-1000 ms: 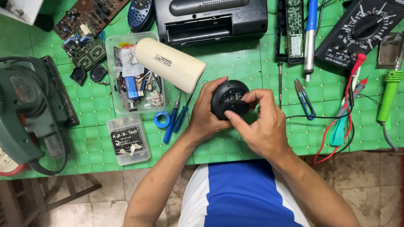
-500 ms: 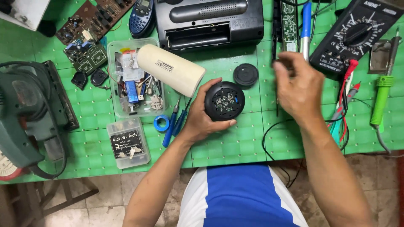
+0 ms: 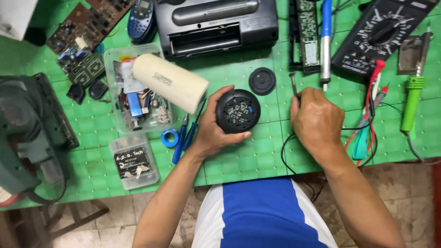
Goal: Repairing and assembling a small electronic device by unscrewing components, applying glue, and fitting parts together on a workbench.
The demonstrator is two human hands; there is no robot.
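Green bench (image 3: 257, 160) | left hand (image 3: 212, 126) grips round black speaker (image 3: 238, 111) | cream cylinder (image 3: 170, 82) beside

Matt black plastic round housing (image 3: 238, 111) over a glossy green tabletop (image 3: 257, 156).

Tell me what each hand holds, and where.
Left hand cups the round black device by its rim and underside. Right hand closes on a thin tool at its lower end.

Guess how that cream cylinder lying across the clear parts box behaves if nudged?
The cream cylinder is round and smooth, so it would probably roll. It lies tilted over the clear box's rim, so it may slide off. Looks rigid; weight unclear.
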